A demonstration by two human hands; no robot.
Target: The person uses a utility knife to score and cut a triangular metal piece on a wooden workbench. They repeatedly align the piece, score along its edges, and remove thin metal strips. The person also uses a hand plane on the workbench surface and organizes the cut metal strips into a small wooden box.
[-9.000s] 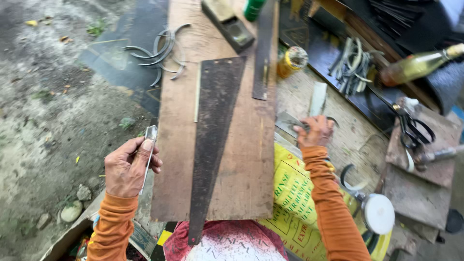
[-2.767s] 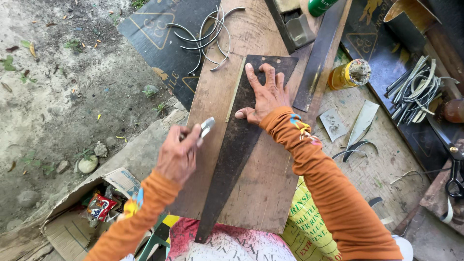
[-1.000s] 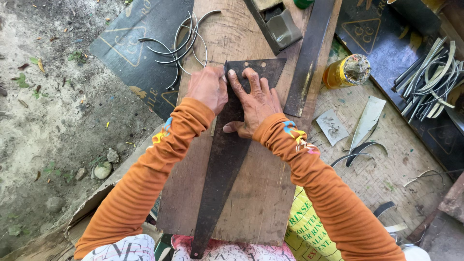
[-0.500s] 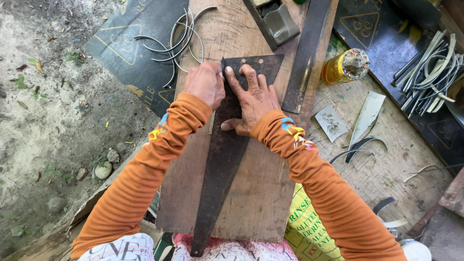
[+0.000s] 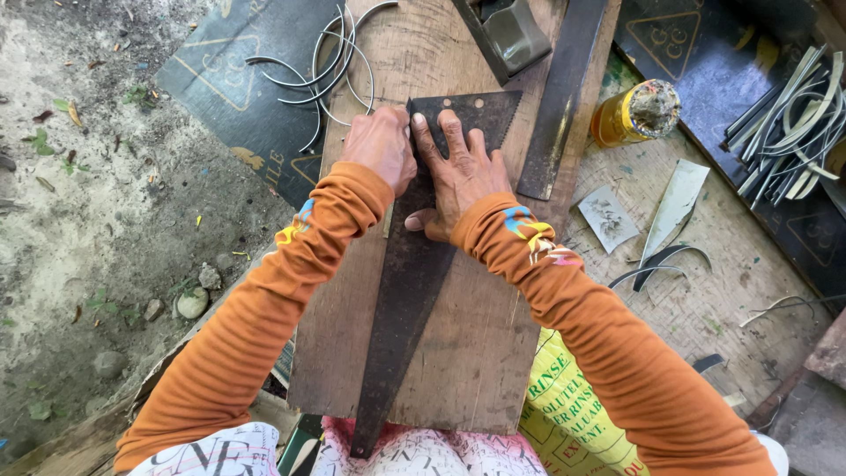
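Observation:
A dark, rusty saw blade (image 5: pixel 401 300) without a handle lies lengthwise on a wooden plank (image 5: pixel 480 344), wide end away from me. My right hand (image 5: pixel 458 167) lies flat on the wide end with its fingers spread, pressing the blade down. My left hand (image 5: pixel 381 145) is a closed fist at the blade's left toothed edge, right beside the right hand. The small silvery metal tool it held earlier is hidden inside the fist. Both arms are in orange sleeves.
Bent metal strips (image 5: pixel 330 66) lie at the plank's far left. A long dark metal bar (image 5: pixel 560 97) and a block tool (image 5: pixel 507 31) lie on the plank. A yellow bottle (image 5: pixel 634 115), metal scraps (image 5: pixel 674 207) and a bundle of strips (image 5: pixel 784 123) lie right. Dirt ground is left.
My right hand came from the bench at the right onto the blade's wide end. My left hand brought the small tool up to the blade's edge. Both have hardly moved in the last second.

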